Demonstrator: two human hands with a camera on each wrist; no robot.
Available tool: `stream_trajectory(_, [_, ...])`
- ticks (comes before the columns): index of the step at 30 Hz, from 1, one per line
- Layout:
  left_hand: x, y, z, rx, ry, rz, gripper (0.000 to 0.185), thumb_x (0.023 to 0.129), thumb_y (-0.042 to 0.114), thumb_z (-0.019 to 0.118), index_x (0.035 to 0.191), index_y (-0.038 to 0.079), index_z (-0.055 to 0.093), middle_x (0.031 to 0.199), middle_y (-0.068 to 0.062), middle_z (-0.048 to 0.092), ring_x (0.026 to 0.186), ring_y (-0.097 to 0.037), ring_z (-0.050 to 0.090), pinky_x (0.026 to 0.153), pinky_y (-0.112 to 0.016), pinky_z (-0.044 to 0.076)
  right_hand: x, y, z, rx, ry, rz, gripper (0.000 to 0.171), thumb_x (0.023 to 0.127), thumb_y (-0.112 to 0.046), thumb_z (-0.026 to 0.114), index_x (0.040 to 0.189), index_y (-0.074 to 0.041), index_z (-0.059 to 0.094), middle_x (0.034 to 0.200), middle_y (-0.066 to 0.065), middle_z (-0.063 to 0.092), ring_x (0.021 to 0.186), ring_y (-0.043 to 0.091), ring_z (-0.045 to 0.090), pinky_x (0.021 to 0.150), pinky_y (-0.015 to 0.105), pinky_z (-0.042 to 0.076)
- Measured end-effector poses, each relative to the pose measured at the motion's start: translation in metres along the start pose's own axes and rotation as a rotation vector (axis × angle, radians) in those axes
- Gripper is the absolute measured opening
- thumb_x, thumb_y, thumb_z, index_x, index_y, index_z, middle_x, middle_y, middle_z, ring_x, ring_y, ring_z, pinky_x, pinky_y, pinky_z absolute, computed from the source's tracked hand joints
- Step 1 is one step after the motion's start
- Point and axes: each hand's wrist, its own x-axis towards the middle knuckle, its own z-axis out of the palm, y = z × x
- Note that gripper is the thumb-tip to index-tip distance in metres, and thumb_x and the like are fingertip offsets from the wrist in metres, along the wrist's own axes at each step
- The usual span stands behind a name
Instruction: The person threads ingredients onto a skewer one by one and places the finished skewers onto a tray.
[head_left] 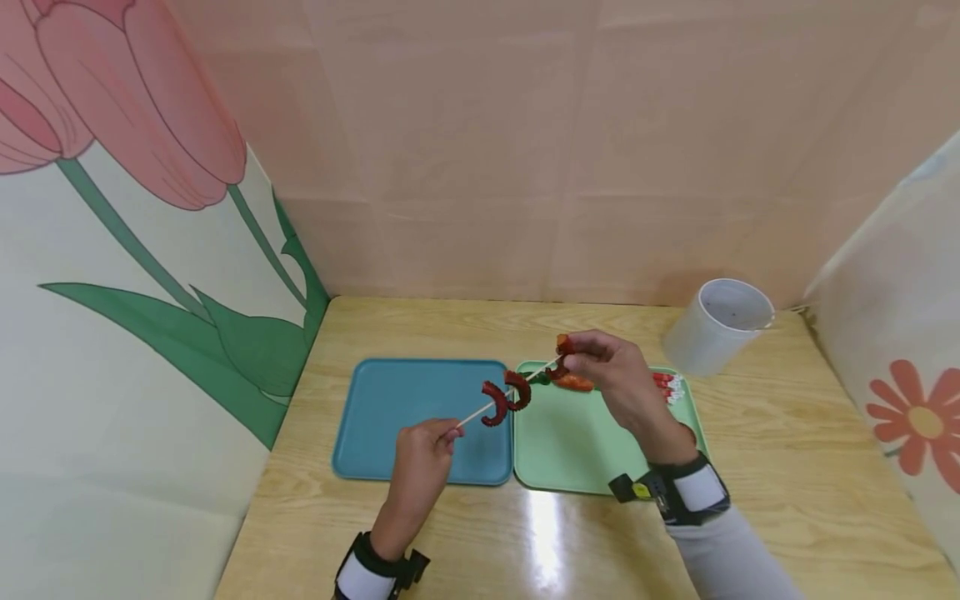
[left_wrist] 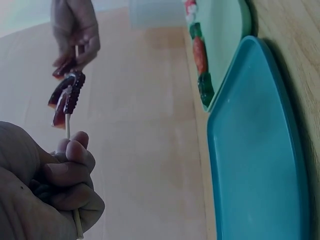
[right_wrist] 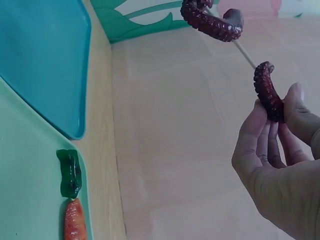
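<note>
Left hand (head_left: 422, 468), lower centre, grips wooden skewer (head_left: 476, 412); right hand (head_left: 618, 383), centre right, pinches tentacle piece (right_wrist: 267, 92); crooked push might snap skewer.

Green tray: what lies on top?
A green piece, an orange piece and red-and-white pieces show; the right hand hides part of the tray in the head view.

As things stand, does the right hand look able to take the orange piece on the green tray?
Probably not yet: the right hand pinches a red piece at the stick's end and would first need to release it. The orange piece looks uncovered.
</note>
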Motion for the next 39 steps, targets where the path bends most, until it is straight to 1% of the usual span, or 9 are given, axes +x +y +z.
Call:
stream_trajectory(6, [-0.001, 0.000, 0.000, 0.002, -0.005, -0.023, 0.026, 0.082, -0.019, 0.067, 0.083, 0.003, 0.079, 0.076, -0.007, 0.076, 0.064, -0.011, 0.068, 0.057, -0.019, 0.054, 0.001, 0.000, 0.002, -0.022, 0.010, 0.009, 0.026, 0.090, -0.009, 0.076, 0.116, -0.008, 0.071, 0.103, -0.005, 0.072, 0.095, 0.010, 0.068, 0.083, 0.020, 0.060])
stream_trajectory(12, [-0.002, 0.000, 0.000, -0.016, -0.012, -0.025, 0.024, 0.083, -0.018, 0.068, 0.083, 0.003, 0.079, 0.077, -0.009, 0.076, 0.066, -0.015, 0.070, 0.056, -0.019, 0.054, 0.001, -0.001, 0.004, -0.060, -0.017, -0.007, 0.024, 0.089, -0.007, 0.078, 0.112, -0.009, 0.073, 0.101, -0.007, 0.074, 0.094, 0.010, 0.069, 0.083, 0.019, 0.060])
stream_trajectory(18, [-0.001, 0.002, 0.000, -0.012, -0.009, -0.026, 0.022, 0.083, -0.017, 0.068, 0.084, 0.002, 0.079, 0.077, -0.008, 0.076, 0.066, -0.014, 0.070, 0.056, -0.018, 0.054, 0.000, -0.001, 0.009, -0.098, -0.019, 0.035, 0.021, 0.086, -0.007, 0.081, 0.106, -0.013, 0.077, 0.099, -0.011, 0.076, 0.094, 0.009, 0.069, 0.084, 0.020, 0.059])
stream_trajectory(22, [0.000, 0.003, 0.001, -0.039, -0.006, -0.053, 0.024, 0.083, -0.018, 0.067, 0.084, 0.002, 0.080, 0.078, -0.008, 0.077, 0.067, -0.013, 0.071, 0.056, -0.018, 0.054, -0.001, 0.001, 0.011, -0.063, -0.024, 0.070, 0.020, 0.086, -0.005, 0.080, 0.102, -0.018, 0.080, 0.099, -0.011, 0.077, 0.092, 0.008, 0.071, 0.083, 0.022, 0.060])
stream_trajectory(24, [0.001, 0.004, 0.002, -0.057, -0.011, -0.082, 0.024, 0.083, -0.018, 0.067, 0.083, 0.002, 0.080, 0.078, -0.008, 0.077, 0.067, -0.013, 0.070, 0.056, -0.018, 0.054, -0.002, 0.002, 0.012, -0.049, -0.022, 0.072, 0.020, 0.087, -0.004, 0.080, 0.100, -0.019, 0.081, 0.098, -0.011, 0.078, 0.092, 0.008, 0.071, 0.084, 0.022, 0.060])
stream_trajectory(26, [0.000, 0.004, 0.003, -0.051, -0.016, -0.090, 0.022, 0.084, -0.016, 0.069, 0.083, 0.003, 0.080, 0.078, -0.008, 0.077, 0.069, -0.014, 0.072, 0.056, -0.018, 0.054, -0.003, 0.001, 0.013, -0.050, -0.026, 0.073, 0.019, 0.087, -0.005, 0.080, 0.100, -0.018, 0.081, 0.098, -0.011, 0.078, 0.093, 0.009, 0.070, 0.084, 0.022, 0.059])
stream_trajectory(32, [0.001, 0.005, 0.006, -0.012, -0.003, -0.043, 0.018, 0.085, -0.012, 0.072, 0.083, 0.004, 0.080, 0.081, -0.009, 0.078, 0.078, -0.022, 0.078, 0.062, -0.026, 0.061, -0.002, 0.000, 0.013, -0.078, -0.014, 0.068, 0.016, 0.087, -0.008, 0.081, 0.098, -0.019, 0.080, 0.098, -0.012, 0.078, 0.094, 0.009, 0.069, 0.084, 0.021, 0.058])
stream_trajectory(36, [0.000, 0.004, 0.005, 0.010, 0.026, -0.028, 0.019, 0.082, -0.014, 0.073, 0.081, 0.003, 0.080, 0.078, -0.009, 0.078, 0.077, -0.022, 0.078, 0.064, -0.031, 0.063, -0.002, 0.001, 0.016, -0.063, -0.018, 0.087, 0.016, 0.086, -0.006, 0.081, 0.098, -0.017, 0.080, 0.094, -0.010, 0.078, 0.091, 0.009, 0.070, 0.084, 0.022, 0.058])
stream_trajectory(39, [-0.001, 0.002, 0.005, 0.014, 0.024, -0.028, 0.018, 0.083, -0.014, 0.073, 0.081, 0.003, 0.080, 0.077, -0.009, 0.078, 0.078, -0.023, 0.078, 0.064, -0.031, 0.063, -0.003, 0.002, 0.019, -0.058, -0.010, 0.098, 0.016, 0.086, -0.006, 0.081, 0.098, -0.017, 0.081, 0.092, -0.010, 0.077, 0.089, 0.008, 0.071, 0.083, 0.023, 0.059])
